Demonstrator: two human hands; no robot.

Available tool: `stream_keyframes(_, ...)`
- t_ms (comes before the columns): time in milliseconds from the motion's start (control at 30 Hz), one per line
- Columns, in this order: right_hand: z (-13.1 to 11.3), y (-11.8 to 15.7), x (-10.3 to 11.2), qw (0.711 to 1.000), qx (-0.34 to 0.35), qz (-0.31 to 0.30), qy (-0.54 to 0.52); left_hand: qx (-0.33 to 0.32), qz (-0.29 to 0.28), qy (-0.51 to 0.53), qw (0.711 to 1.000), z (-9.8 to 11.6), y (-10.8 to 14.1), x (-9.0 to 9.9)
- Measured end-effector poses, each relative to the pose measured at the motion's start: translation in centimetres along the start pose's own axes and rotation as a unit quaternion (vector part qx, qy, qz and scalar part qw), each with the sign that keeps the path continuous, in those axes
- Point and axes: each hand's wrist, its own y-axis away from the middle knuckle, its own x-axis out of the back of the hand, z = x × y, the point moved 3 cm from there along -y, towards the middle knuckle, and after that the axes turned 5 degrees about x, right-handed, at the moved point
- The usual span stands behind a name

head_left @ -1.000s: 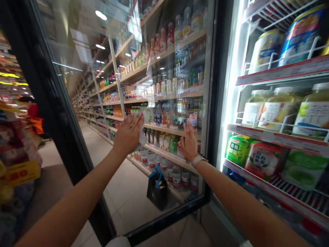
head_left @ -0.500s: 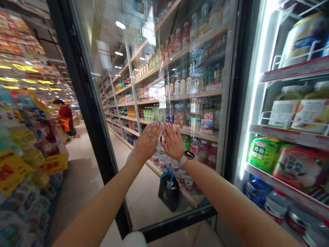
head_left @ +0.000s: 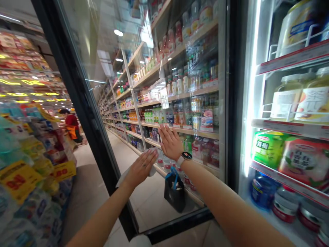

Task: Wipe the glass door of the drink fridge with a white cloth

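Observation:
My left hand lies flat on a white cloth, pressing it against the glass of an open cooler door. The cloth shows mostly past the wrist side of the hand, with a small edge beyond the fingertips. My right hand rests palm-down on the same pane a little higher, fingers spread and holding nothing. A black-faced smartwatch sits on that wrist. The door's black frame runs down to the left of both hands.
Bottles, jars and packs fill the lit cooler shelves on the right. Through the glass stand long bottle shelves and a black bag on the tiled floor. At left are a packaged-goods display and a person in red and orange.
My left hand has slid down and left across the glass with the cloth, moving apart from my right hand. The right hand stays on the pane, and the view has shifted slightly.

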Motion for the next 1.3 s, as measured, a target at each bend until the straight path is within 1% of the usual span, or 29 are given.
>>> stream_keyframes(67,-0.1,0.0,0.1,1.000,0.001,0.003,0.001,-0.013,-0.011,-0.008,1.000,-0.6,-0.4,0.6)
stream_keyframes(133,-0.1,0.0,0.1,1.000,-0.002,0.003,-0.002,-0.008,0.004,-0.016,1.000,-1.9,-2.2,1.5)
stream_keyframes(200,0.0,0.1,0.2,1.000,-0.004,0.003,-0.007,0.026,0.039,-0.021,0.999,-3.6,-4.8,2.6)
stream_keyframes(300,0.1,0.2,0.3,1.000,-0.005,-0.002,-0.017,0.125,0.085,-0.009,0.988,-6.3,-8.8,3.6)
stream_keyframes(367,0.1,0.2,0.3,1.000,-0.008,-0.009,-0.021,0.156,0.096,0.006,0.983,-7.1,-10.3,3.7)
stream_keyframes(400,0.1,0.2,0.2,1.000,-0.009,-0.011,-0.022,0.155,0.096,0.013,0.983,-7.1,-10.6,3.6)
stream_keyframes(467,0.1,0.2,0.2,1.000,-0.009,-0.009,-0.022,0.136,0.086,0.023,0.987,-6.7,-10.3,3.1)
stream_keyframes(600,0.1,0.2,0.0,1.000,-0.010,-0.009,-0.025,0.100,0.057,0.034,0.993,-5.0,-7.9,1.9)
stream_keyframes(767,0.0,0.1,0.0,1.000,-0.013,-0.009,-0.023,0.088,0.048,0.026,0.995,-3.3,-5.3,1.2)
stream_keyframes(1033,-0.1,0.1,0.1,1.000,-0.014,-0.014,-0.016,0.069,0.063,0.000,0.996,-1.6,-3.4,0.8)
stream_keyframes(1167,0.0,0.1,0.1,1.000,-0.016,-0.018,-0.014,0.055,0.075,-0.011,0.996,-1.0,-2.8,0.7)
stream_keyframes(1300,0.0,0.0,0.3,1.000,-0.009,-0.014,-0.006,0.052,0.072,-0.011,0.996,-0.5,-2.3,0.5)
